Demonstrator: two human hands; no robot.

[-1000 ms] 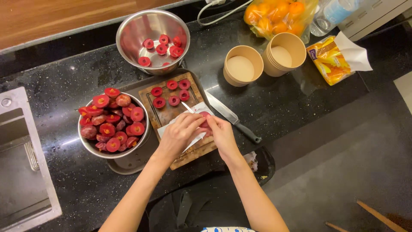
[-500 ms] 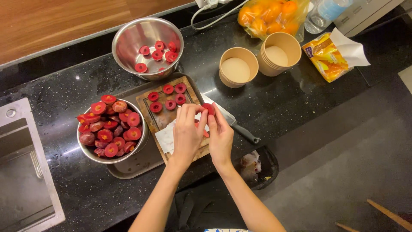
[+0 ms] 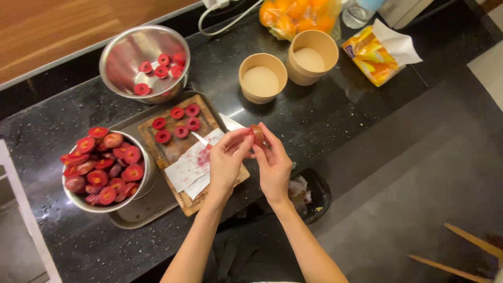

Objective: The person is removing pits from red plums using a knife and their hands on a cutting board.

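Red fruit piece [image 3: 257, 134] between both hands (two); five slices [image 3: 177, 123] on board [image 3: 173, 149].

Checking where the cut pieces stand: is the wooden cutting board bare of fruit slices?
No, five red fruit slices lie on the far end of the wooden cutting board.

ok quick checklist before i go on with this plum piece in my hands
1. Plum piece pinched by both hands, left hand and right hand: ok.
2. Small blade lying on the cutting board, away from fingers: ok.
3. Paper towel on board, stained red: not ok.
4. Room in far steel bowl: ok.
5. Near bowl of halves within reach: ok.
6. Pit removed: cannot tell.
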